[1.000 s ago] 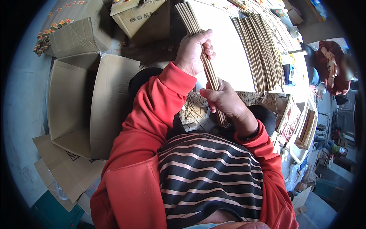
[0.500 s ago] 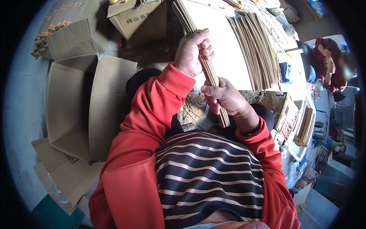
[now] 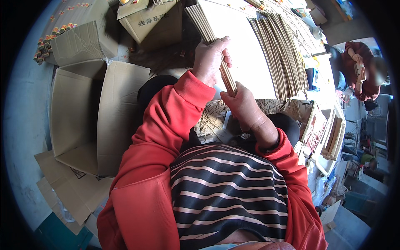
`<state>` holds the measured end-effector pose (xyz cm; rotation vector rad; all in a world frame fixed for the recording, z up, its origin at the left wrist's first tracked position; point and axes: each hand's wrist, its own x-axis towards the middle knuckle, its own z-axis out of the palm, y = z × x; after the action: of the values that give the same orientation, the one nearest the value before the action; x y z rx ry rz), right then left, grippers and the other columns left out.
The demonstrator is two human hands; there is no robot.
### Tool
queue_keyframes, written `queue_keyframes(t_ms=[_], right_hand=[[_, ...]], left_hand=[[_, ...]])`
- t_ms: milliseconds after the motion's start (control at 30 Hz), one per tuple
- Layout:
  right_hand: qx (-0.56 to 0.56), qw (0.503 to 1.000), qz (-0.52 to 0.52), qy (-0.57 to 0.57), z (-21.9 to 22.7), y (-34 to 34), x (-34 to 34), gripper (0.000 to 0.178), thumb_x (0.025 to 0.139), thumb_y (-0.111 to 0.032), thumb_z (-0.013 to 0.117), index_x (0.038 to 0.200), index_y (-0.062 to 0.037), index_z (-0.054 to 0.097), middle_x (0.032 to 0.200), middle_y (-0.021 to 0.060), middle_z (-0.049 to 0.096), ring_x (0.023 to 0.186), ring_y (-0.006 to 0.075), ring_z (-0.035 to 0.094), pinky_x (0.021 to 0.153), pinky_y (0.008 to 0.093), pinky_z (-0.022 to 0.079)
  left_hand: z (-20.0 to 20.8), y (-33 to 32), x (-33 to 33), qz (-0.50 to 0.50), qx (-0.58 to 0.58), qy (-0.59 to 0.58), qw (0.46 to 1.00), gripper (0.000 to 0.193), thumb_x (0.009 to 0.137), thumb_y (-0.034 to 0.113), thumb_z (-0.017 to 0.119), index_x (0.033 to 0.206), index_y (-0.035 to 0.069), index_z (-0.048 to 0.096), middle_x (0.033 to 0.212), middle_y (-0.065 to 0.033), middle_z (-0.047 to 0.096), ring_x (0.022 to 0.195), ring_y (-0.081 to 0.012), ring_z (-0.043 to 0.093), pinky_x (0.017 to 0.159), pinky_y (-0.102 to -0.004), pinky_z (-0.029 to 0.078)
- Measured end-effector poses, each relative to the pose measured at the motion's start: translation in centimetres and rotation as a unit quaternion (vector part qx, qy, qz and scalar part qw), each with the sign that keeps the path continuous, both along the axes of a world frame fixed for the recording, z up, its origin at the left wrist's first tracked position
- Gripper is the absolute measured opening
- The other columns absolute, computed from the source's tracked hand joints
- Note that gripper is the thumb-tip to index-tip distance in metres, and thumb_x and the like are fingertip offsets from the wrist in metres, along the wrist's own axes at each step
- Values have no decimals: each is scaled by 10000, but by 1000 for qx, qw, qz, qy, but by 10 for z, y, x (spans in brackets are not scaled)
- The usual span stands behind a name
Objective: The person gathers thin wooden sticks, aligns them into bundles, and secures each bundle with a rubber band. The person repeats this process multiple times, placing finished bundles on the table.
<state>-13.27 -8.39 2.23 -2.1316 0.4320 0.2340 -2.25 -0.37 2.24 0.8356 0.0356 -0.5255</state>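
Note:
A bundle of thin brown incense sticks (image 3: 201, 23) slants in front of me, its far end spread out in a flat row. My left hand (image 3: 209, 61) is closed around its middle, the thumb lying along the sticks. At the near end, my right hand (image 3: 245, 106) grips the same bundle with its thumb on top; the other fingers are mostly hidden. On the white tabletop (image 3: 246, 46) to the right of the bundle lies a wide row of similar incense sticks (image 3: 281, 58), side by side.
An open cardboard box (image 3: 77, 112) stands at my left, with a closed carton (image 3: 152, 23) farther back. Broken sticks (image 3: 208, 125) lie below the table edge. A wooden tray (image 3: 333, 139) is at the right. Another person (image 3: 362, 71) sits at the far right.
My right hand has moved up and away from me to the bundle's near end, which no longer sticks out below it. The far end has fanned flatter and shifted slightly left.

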Motion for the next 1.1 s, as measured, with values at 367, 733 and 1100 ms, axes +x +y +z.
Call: queue_keyframes(t_ms=[367, 733, 1100], right_hand=[[201, 977, -5, 66, 16, -2, -3, 183, 842, -176, 581, 808, -26, 480, 521, 9, 475, 372, 64, 434, 345, 207, 355], [473, 874, 16, 112, 21, -10, -4, 125, 819, -80, 588, 776, -21, 486, 529, 23, 486, 374, 97, 460, 334, 226, 393], [429, 896, 1, 114, 24, -7, -1, 113, 818, -63, 566, 777, -11, 474, 494, 18, 460, 328, 97, 436, 302, 219, 371]], left_hand=[[1, -1, 2, -10, -61, 25, 998, 228, 842, 172, 568, 664, 123, 434, 539, 42, 379, 450, -81, 382, 444, -235, 344], [-1, 7, 8, -81, -211, 24, 974, 257, 844, 178, 567, 633, 117, 435, 532, 42, 388, 449, -69, 379, 435, -218, 340], [-9, 6, 8, -113, -231, 28, 966, 197, 837, 249, 601, 813, 66, 532, 617, 3, 448, 526, -104, 430, 507, -236, 382]])
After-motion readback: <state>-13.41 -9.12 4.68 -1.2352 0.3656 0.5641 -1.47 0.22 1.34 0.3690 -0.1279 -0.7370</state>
